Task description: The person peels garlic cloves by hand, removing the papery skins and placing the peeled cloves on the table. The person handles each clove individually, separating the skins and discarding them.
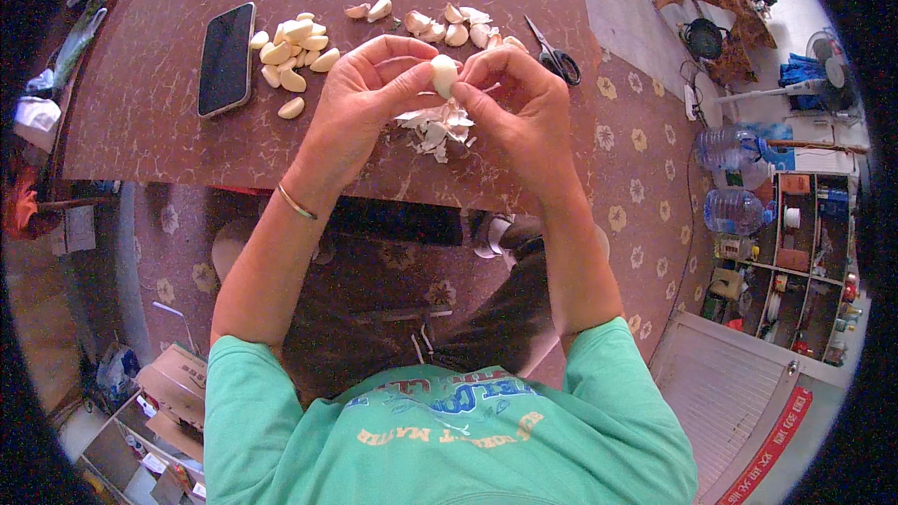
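Between my two hands, above the table, is a pale, mostly bare garlic clove [443, 76]. My left hand [382, 84] pinches it between thumb and fingers from the left. From the right, the thumb and fingertips of my right hand [514, 93] press together at the clove's edge. Below the clove lies a small heap of papery garlic skins [438, 131]. Beyond my left hand sits a pile of peeled garlic cloves [295, 42], one lying apart nearer to me. Several unpeeled garlic cloves [456, 35] are spread beyond both hands.
A phone [227, 61] lies on the brown marbled table [168, 145], left of the peeled pile. Black-handled scissors [559, 64] rest near the table's right edge. Large water bottles [734, 212] and a shelf unit [809, 262] stand on the right. Cardboard boxes [173, 388] are at lower left.
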Motion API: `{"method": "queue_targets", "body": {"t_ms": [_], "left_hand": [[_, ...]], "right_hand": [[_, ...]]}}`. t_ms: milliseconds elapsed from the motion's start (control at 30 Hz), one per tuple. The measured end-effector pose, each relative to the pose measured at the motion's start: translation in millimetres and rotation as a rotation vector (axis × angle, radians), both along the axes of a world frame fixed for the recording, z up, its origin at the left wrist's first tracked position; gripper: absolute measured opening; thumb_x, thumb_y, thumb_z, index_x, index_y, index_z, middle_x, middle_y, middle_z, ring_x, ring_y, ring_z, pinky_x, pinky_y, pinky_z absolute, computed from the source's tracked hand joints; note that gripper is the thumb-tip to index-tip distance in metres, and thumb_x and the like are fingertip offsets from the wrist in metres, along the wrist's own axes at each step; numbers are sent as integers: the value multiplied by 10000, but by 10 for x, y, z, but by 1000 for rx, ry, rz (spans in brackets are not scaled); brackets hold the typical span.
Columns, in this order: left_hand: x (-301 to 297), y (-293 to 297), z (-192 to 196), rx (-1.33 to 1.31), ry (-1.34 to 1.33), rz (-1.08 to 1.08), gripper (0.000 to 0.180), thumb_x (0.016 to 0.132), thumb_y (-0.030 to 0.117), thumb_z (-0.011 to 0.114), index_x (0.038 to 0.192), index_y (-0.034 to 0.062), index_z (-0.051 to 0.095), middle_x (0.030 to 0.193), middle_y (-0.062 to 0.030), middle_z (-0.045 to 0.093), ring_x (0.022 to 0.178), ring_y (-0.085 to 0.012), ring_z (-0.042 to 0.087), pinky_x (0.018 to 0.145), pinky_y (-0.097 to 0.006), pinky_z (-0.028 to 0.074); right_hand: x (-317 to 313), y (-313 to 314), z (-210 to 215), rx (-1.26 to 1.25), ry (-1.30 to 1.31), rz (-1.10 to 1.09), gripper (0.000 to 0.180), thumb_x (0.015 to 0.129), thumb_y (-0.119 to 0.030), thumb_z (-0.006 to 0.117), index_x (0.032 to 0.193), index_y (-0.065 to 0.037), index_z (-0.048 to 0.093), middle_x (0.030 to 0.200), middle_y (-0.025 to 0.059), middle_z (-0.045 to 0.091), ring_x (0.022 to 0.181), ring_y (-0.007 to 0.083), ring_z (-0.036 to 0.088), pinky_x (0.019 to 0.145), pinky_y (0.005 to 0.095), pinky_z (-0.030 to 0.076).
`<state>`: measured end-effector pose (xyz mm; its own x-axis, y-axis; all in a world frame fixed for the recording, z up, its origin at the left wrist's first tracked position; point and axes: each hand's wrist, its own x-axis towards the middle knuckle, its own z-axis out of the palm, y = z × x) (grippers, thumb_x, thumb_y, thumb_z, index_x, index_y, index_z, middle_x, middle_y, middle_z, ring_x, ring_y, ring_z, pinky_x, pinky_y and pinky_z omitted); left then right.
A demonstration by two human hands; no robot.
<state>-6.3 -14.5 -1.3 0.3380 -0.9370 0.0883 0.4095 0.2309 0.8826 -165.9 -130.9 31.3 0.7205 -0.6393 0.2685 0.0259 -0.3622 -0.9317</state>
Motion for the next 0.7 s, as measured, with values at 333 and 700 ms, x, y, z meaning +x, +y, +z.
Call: {"method": "queue_targets", "body": {"t_ms": [333,700], "left_hand": [[-109,-35,61,-3,-336,244,297,936,93,779,1191,22,646,1135,-91,743,1060,-152,707,915,-275,591],[-90,-17,94,-15,-300,238,294,978,60,712,1244,1,601,1260,-183,714,1159,-235,699,1004,-348,575]], "right_hand": [[-34,-35,0,277,-5,27,114,959,-134,724,948,-20,719,817,-1,698,712,61,626,632,231,490],[-31,-86,-79,187,75,-63,152,946,-141,723,877,-8,701,778,-6,681,692,56,614,614,241,485]]}}
